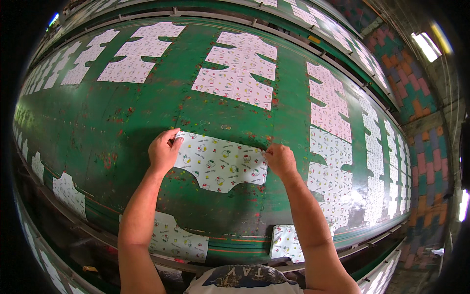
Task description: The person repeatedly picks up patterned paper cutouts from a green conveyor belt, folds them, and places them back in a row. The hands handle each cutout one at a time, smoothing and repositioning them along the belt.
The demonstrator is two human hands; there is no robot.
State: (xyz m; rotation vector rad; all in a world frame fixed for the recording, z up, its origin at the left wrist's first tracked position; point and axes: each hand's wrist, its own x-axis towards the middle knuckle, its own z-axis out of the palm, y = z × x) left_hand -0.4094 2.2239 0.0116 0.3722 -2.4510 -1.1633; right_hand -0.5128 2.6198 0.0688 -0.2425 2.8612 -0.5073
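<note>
— Nearest the camera, what's down there?

— Bottom centre of the frame: a white shirt with a dark print, and two bare forearms rising from the lower edge. Just above it a small stack of printed pieces sits at the near edge of the green table, right of centre, with another printed piece lying left of centre.

— And the hands?

— Both are on one printed fabric piece, white with small cartoon figures, lying flat at the middle of the frame. The left hand has its fingers curled over the piece's upper left corner, pinching it. The right hand is closed at the piece's right edge, fingertips on the cloth.

— Shape of that piece?

— Wide, with a curved notch cut into its lower edge.

— Anything else on the table?

— More cut pieces of the same print: a large one at upper centre, another at upper left, and a long row running down the right side. The green surface is flecked with red and yellow paint. A coloured block wall shows at far right.
</note>
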